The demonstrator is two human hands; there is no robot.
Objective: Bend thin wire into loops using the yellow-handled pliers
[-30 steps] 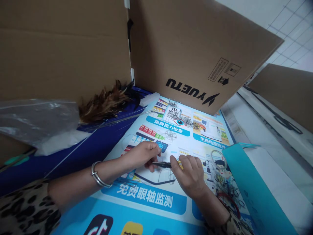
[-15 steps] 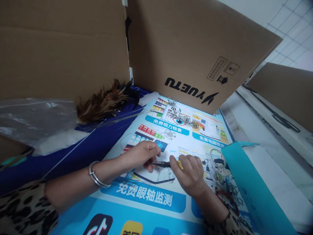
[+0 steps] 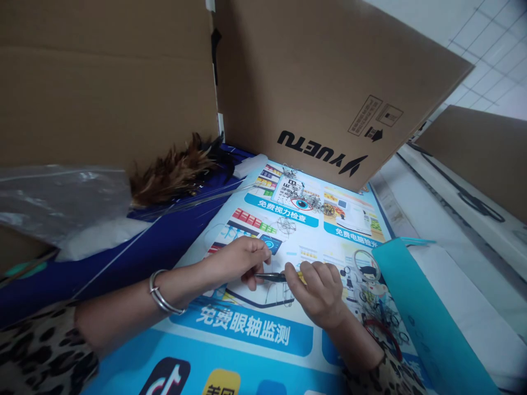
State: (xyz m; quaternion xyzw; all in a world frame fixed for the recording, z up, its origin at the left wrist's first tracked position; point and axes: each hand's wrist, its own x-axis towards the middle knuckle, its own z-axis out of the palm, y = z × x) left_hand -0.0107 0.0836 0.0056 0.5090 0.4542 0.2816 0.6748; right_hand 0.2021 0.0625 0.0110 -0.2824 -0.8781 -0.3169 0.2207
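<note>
My right hand (image 3: 319, 293) is wrapped round a pair of pliers (image 3: 274, 277) with dark, narrow jaws and a bit of yellow on the handle. The jaws point left and reach the fingertips of my left hand (image 3: 242, 260). Those fingers are closed in a pinch at the tip of the pliers; what they hold is too small and hidden to make out. Below the pliers, a thin bent wire piece (image 3: 288, 296) shows faintly against the printed sheet. A wire ball shape (image 3: 286, 225) lies just beyond my hands.
A printed poster (image 3: 284, 333) covers the work surface. Tangled wire pieces (image 3: 313, 203) lie toward the back. Rings and a red loop (image 3: 385, 337) lie at right by a teal folder (image 3: 432, 312). Brown feathers (image 3: 175, 173) and a plastic bag (image 3: 66, 200) sit left. Cardboard panels (image 3: 304, 71) stand behind.
Almost nothing differs. The pliers' jaws have turned or shifted very slightly; both hands stay in the same place with the same grip.
</note>
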